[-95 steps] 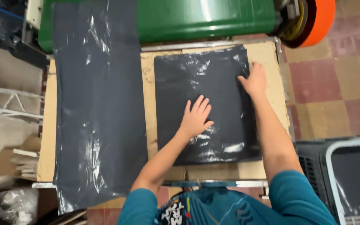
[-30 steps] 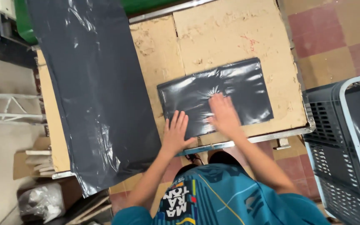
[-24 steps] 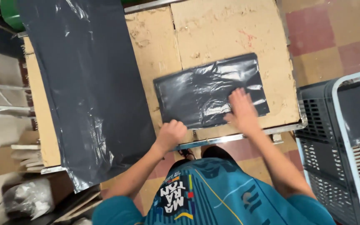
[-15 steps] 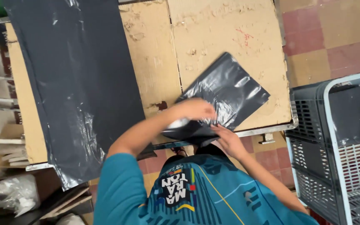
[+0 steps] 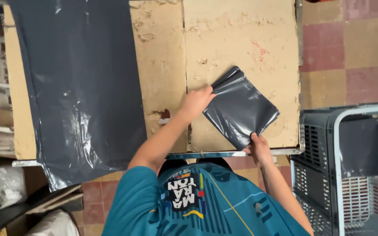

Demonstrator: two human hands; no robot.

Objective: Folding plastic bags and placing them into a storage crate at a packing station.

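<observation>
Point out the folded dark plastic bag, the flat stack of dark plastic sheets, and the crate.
Folded dark plastic bag (image 5: 241, 109), head view, middle of its top face.
Stack of dark plastic sheets (image 5: 79, 83), head view, centre of the top sheet.
Grey plastic crate (image 5: 313, 135), head view, its slotted left wall.

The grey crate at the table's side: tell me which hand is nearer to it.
Right. The right hand grips the folded dark bag at its near corner, close to the grey crate. The left hand holds the bag's far side, further from it.

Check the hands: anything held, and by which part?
Both hold the folded dark grey plastic bag: left hand pinches its upper-left corner, right hand grips its bottom corner near the table edge.
</observation>
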